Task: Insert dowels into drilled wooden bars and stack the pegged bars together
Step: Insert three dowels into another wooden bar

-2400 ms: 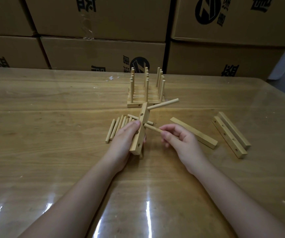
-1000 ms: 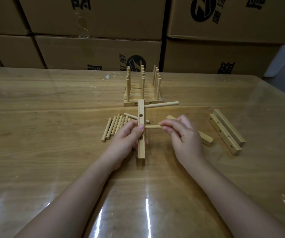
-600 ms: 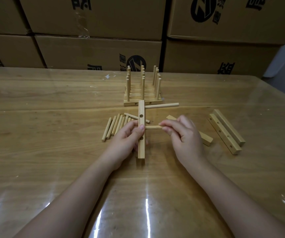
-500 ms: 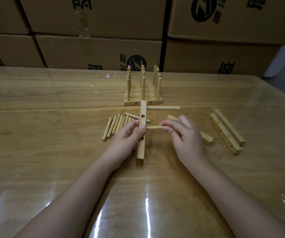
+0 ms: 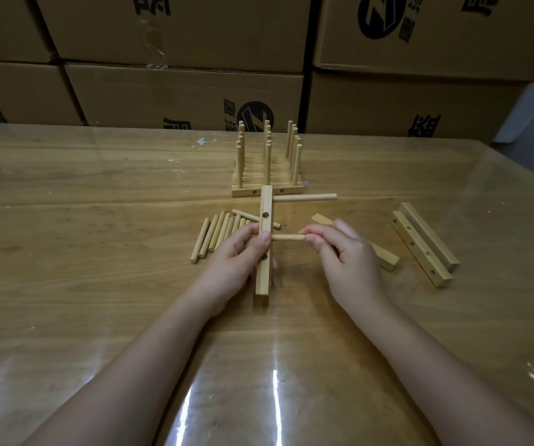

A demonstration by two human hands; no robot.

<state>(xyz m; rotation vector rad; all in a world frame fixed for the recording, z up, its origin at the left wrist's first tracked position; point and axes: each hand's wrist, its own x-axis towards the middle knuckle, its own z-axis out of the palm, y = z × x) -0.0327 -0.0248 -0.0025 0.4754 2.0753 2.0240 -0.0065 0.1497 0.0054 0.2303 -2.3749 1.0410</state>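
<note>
Glossy wooden table (image 5: 98, 284); cardboard boxes (image 5: 178, 88) behind; left fingers (image 5: 263, 245) grip bar (image 5: 266, 204); right fingers (image 5: 316, 243) pinch dowel (image 5: 288, 237).

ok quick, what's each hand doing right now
left hand: grips the drilled bar
right hand: pinches a dowel set against the bar

Both bare forearms reach from the near edge of the counter (image 5: 66, 284) toward its middle, converging. Left hand (image 5: 233, 259): fingers curled round a bar (image 5: 264, 284), thumb across its upper face. Right hand (image 5: 349, 262): thumb and fingertips pinch a dowel (image 5: 288, 237), knuckles uppermost.
</note>
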